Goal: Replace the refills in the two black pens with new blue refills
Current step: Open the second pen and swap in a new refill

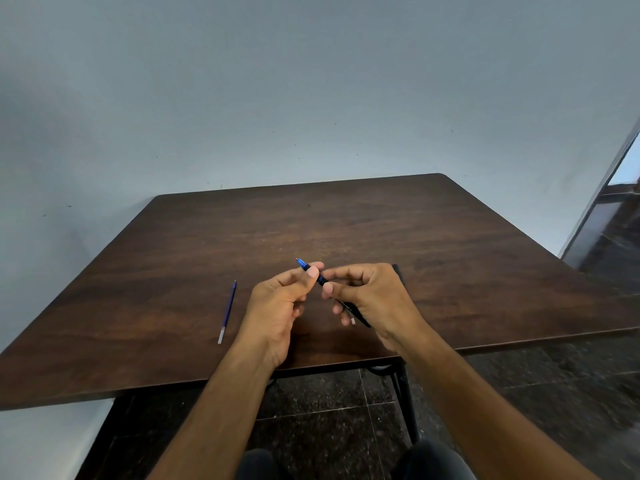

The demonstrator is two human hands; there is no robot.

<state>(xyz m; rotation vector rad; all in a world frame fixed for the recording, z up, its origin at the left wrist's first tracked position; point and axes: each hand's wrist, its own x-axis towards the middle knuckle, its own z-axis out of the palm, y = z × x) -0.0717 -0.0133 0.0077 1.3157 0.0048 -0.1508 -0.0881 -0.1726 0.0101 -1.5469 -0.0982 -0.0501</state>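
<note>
Mid frame: left hand (277, 299) pinches blue tip (302, 264), right hand (370, 296) grips black pen (349, 308). Twist slow & straight.

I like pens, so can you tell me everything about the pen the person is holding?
The pen is thin with a black barrel bearing small pale lettering, and a bright blue tip end pointing up and away to the left. It looks like plastic. It is tilted above the wooden table, not touching it. The left hand pinches the blue end; the right hand grips the barrel.
</note>
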